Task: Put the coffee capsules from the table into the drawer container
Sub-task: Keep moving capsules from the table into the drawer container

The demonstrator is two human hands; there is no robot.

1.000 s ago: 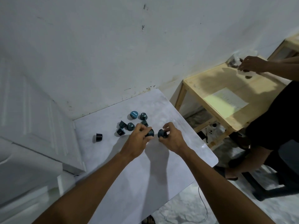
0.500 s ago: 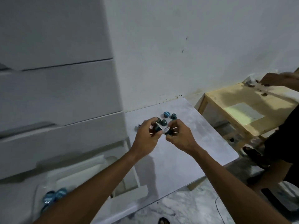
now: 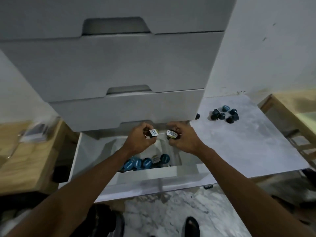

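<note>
My left hand (image 3: 139, 139) holds a dark coffee capsule (image 3: 153, 133) with a pale foil lid, and my right hand (image 3: 183, 137) holds another capsule (image 3: 171, 134). Both hands hover side by side over the open bottom drawer (image 3: 136, 178) of a white drawer unit. Inside the drawer lies a pile of blue-lidded capsules (image 3: 145, 163). Several dark capsules (image 3: 224, 114) remain clustered on the white table (image 3: 248, 142) to the right, and one lone capsule (image 3: 197, 116) sits by the drawer unit's edge.
The closed upper drawers (image 3: 119, 65) of the white unit rise just behind my hands. A wooden table (image 3: 25, 156) stands at the left and another wooden surface (image 3: 290, 113) at the right. Marble floor and a sandalled foot (image 3: 192, 226) show below.
Both hands lifted a capsule each off the table and carried them left to above the open drawer. My view swung left from the table to the drawer unit.
</note>
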